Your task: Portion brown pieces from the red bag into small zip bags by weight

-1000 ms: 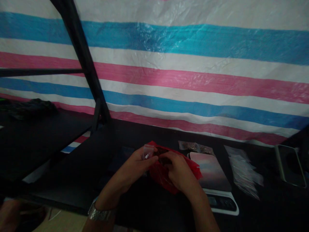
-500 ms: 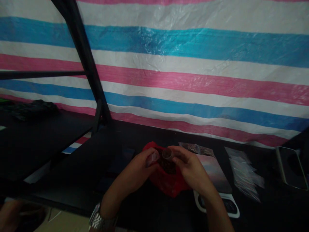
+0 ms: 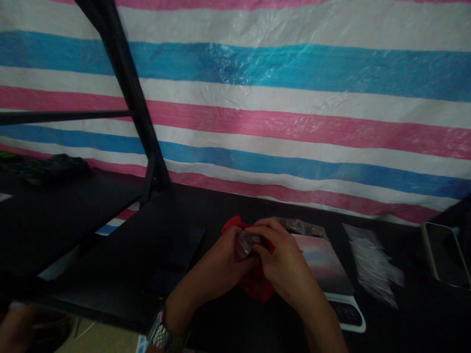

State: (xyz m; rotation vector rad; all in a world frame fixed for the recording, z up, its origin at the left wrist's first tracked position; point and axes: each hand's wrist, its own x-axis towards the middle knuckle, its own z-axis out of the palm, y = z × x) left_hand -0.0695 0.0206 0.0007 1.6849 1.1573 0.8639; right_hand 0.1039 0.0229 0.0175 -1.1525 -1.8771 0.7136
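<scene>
My left hand (image 3: 231, 252) is closed on a small clear plastic bag (image 3: 244, 243), held above a red plastic bag (image 3: 259, 287). My right hand (image 3: 277, 250) meets it at the bag's mouth, its fingers curled round a small clear cup that they now largely hide. The red bag lies crumpled on the black table under both hands, and its inside is mostly covered. Close by my right forearm stands a white digital scale (image 3: 324, 264) with a shiny plate.
Behind the scale lie clear bags of brown contents (image 3: 303, 228). A stack of flat clear bags (image 3: 373, 264) is to its right, then a phone (image 3: 445, 255). A black metal post (image 3: 128, 88) rises at left. A person's arm (image 3: 16, 326) shows at lower left.
My right hand has moved left with the cup to the mouth of the small clear bag, and the hands now touch or nearly touch. The red bag's opening has become covered.
</scene>
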